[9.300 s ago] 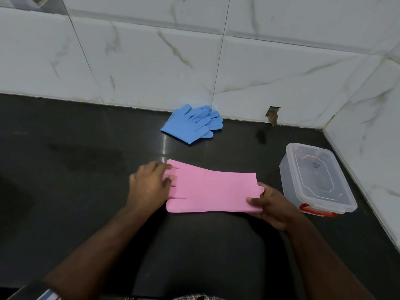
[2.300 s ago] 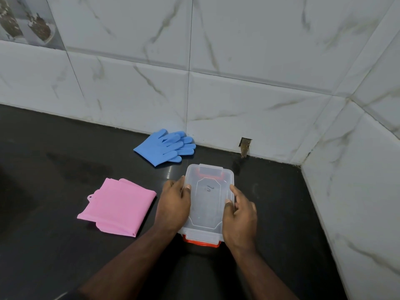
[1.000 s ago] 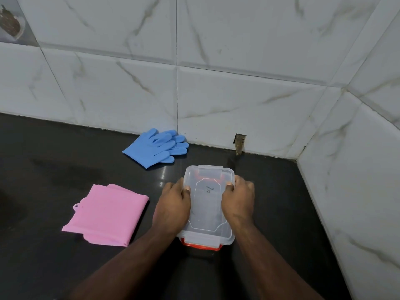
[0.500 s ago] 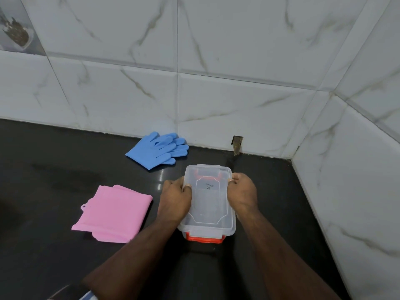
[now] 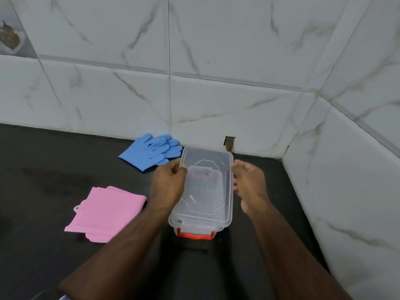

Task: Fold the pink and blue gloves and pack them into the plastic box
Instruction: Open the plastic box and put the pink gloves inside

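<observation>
- While your 2 hands work at the clear plastic box (image 5: 201, 213) near the middle of the black countertop (image 5: 43, 180), its lid (image 5: 206, 167) sits tilted, far end raised above the box body.
- Your left hand (image 5: 168, 185) grasps the lid's left edge, fingers curled round it and the thumb on top.
- Your right hand (image 5: 249, 185) is at the lid's right edge, fingers bent toward it; you cannot tell from this view whether they actually grip it.
- At the near end of the box, 1 orange latch (image 5: 195, 233) hangs below the rim.
- Left of the box, the pink gloves (image 5: 106, 213) lie folded into a flat packet on the countertop, just beside your left forearm and outside the box.
- Far left of the box, the blue gloves (image 5: 151, 151) lie unfolded and stacked, fingers pointing right, close to the white marble-tiled wall (image 5: 216, 105).
- A small broken gap (image 5: 229, 144) shows in the wall at counter level, just beyond the box.
</observation>
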`<action>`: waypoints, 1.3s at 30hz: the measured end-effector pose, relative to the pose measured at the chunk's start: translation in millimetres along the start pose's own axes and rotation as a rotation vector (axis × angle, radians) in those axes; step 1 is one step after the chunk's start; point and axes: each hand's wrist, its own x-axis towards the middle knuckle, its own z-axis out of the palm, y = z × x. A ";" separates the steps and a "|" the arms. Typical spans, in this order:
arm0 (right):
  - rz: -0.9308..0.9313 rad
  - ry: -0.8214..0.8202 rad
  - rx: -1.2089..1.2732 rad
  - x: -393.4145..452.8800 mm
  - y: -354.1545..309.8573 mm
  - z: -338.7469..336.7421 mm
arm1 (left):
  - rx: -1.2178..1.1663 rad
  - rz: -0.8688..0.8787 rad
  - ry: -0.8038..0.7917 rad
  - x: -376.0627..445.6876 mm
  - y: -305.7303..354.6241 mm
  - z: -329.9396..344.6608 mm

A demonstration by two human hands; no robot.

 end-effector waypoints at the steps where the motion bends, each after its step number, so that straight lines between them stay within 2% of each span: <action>1: -0.010 -0.003 0.052 -0.9 -7.5 -6.3 | -0.020 0.039 0.008 -2.1 8.0 0.5; 7: -0.040 0.093 0.310 -12.1 -51.7 -60.7 | -0.120 0.221 -0.095 -16.3 44.2 11.4; 13: 0.003 0.116 0.254 -26.2 -29.4 -114.7 | 0.032 0.326 -0.276 -36.9 41.6 43.1; 18: 0.025 0.240 0.058 -24.6 29.5 -139.2 | 0.250 0.151 -0.531 -55.4 17.3 76.3; 23: 0.060 0.299 -0.052 -29.0 70.5 -145.9 | 0.477 0.096 -0.632 -84.4 7.8 102.3; 28: 0.045 0.322 -0.198 -35.8 90.8 -148.6 | 0.553 0.079 -0.729 -102.1 -1.3 109.9; 31: 0.031 0.345 -0.272 -38.8 94.6 -148.4 | 0.536 0.138 -0.699 -109.0 -0.8 107.8; 35: -0.030 0.288 -0.298 -44.2 87.0 -131.4 | 0.396 0.237 -0.529 -111.7 2.0 96.4; 39: -0.130 0.211 -0.354 -49.4 76.8 -100.4 | 0.369 0.387 -0.383 -103.5 5.9 65.9</action>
